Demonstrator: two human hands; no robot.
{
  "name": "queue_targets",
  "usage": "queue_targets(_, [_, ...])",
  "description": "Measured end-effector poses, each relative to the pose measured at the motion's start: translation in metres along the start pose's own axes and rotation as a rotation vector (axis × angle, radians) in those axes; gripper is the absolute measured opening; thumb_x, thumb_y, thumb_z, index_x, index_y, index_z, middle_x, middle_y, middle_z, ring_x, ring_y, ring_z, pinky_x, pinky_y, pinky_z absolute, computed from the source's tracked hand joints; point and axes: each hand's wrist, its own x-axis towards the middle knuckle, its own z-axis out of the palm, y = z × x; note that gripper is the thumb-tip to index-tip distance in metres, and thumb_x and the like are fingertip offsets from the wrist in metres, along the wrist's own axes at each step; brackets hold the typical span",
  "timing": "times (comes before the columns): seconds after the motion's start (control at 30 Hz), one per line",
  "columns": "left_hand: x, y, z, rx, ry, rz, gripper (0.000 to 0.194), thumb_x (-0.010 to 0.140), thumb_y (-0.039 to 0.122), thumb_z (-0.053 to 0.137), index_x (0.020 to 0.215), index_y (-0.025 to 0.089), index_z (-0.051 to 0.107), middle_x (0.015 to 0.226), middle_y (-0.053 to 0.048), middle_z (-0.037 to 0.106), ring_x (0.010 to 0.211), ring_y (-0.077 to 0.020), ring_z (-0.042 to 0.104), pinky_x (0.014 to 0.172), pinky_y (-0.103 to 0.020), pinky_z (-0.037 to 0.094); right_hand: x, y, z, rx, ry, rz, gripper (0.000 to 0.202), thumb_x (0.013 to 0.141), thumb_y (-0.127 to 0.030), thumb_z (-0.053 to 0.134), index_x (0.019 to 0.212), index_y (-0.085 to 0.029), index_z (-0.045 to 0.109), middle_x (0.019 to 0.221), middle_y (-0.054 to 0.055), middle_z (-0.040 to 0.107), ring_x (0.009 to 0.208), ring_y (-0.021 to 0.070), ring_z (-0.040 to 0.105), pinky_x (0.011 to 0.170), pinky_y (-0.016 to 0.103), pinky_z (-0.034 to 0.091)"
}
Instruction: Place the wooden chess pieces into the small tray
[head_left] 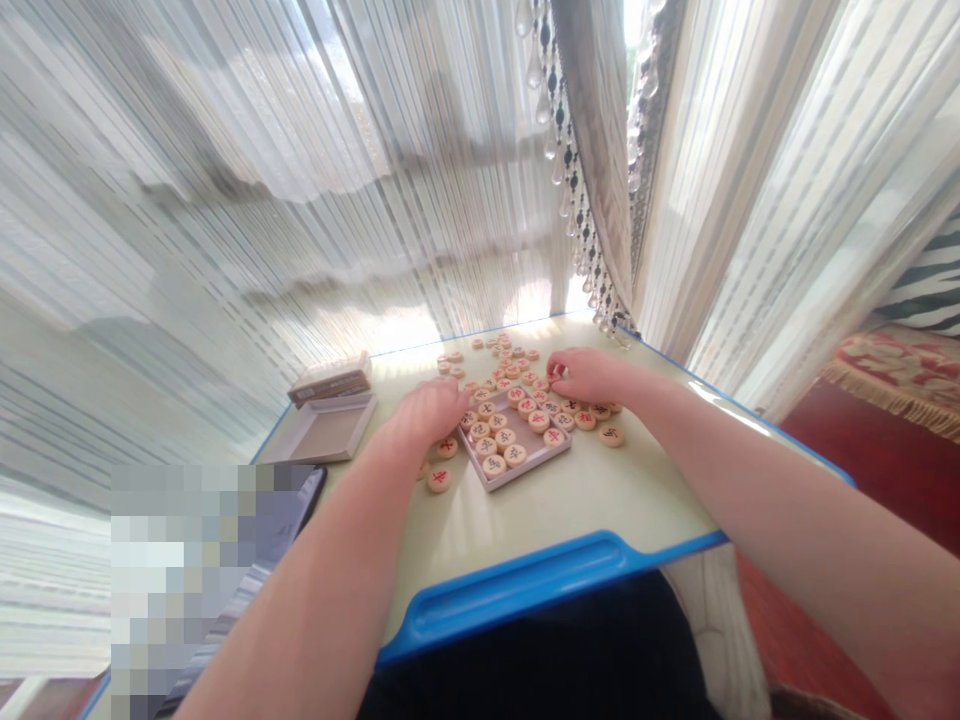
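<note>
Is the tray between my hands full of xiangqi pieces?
The tray is only partly full: xiangqi pieces sit inside it, but part of its bottom shows bare between them.

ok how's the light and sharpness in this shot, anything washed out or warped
Head view: backlit, the sheer curtain blown out along its foot; also in the head view, pale streaks crossing the table, far discs softer than nearer discs, forearms stretched toward the edges, and a mosaic patch hiding the lower left.
</note>
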Motion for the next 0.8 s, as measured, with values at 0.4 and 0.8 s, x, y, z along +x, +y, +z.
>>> queue_targets(0.4, [-0.0022, 0.0038, -0.0047, 0.003, -0.022, -0.003, 0.053, 0.088, 0.05, 0.018, 0.096, 0.015, 0.058, 0.106, -0.012, 0.061, 0.095, -0.0238, 0.055, 0.08, -0.033, 0.043, -0.0007, -0.0022, -0.0024, -0.013, -0.032, -0.011, 0.027, 0.074, -0.029, 0.052, 0.099, -0.022, 0.057, 0.103, 0.007, 0.061, 0.095, 0.0225, 0.055, 0.081, 0.031, 0.042])
queue_targets(0.8, [-0.004, 0.0031, -0.0054, -0.012, -0.018, -0.006, 0.058, 0.088, 0.053, 0.016, 0.099, 0.015, 0.058, 0.109, -0.012, 0.06, 0.096, -0.0229, 0.055, 0.081, -0.032, 0.043, -0.0001, 0.0005, -0.0021, 0.0, -0.037, -0.01, 0.028, 0.074, -0.03, 0.052, 0.1, -0.022, 0.057, 0.102, 0.006, 0.061, 0.094, 0.022, 0.056, 0.079, 0.03, 0.042])
